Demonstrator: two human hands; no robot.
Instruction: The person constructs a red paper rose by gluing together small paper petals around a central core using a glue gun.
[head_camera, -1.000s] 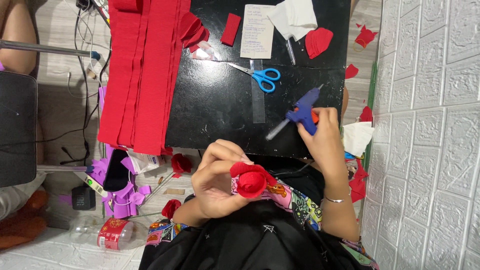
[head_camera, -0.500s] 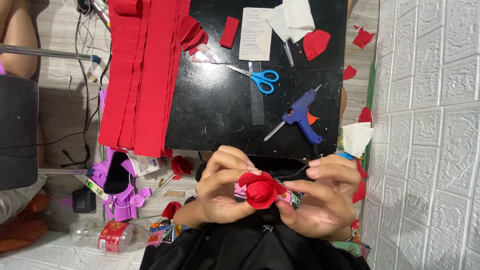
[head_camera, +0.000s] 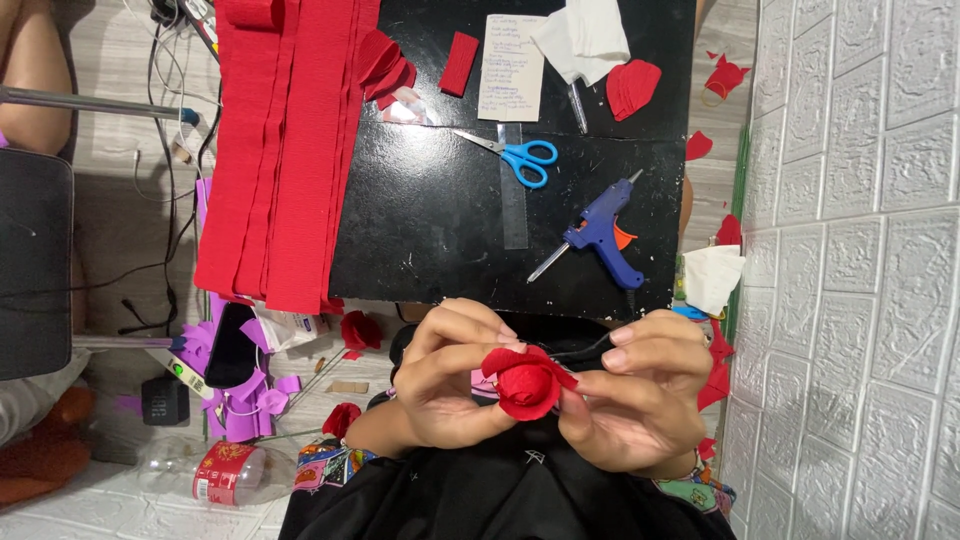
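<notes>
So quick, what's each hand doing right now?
Left hand: closed around the red paper rose, holding it.
Right hand: fingers pinching the rose's outer petal from the other side.

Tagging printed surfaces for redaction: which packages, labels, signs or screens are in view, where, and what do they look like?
Paper note: top of the black table, beside the scissors; pale upright rectangle with lines of handwriting.
Bottle label: around a clear plastic bottle lying on the floor, lower left; red band with light print.
Phone: on the floor among purple paper scraps, left of the hands; dark rectangular screen, unlit.
No signs visible.
</notes>
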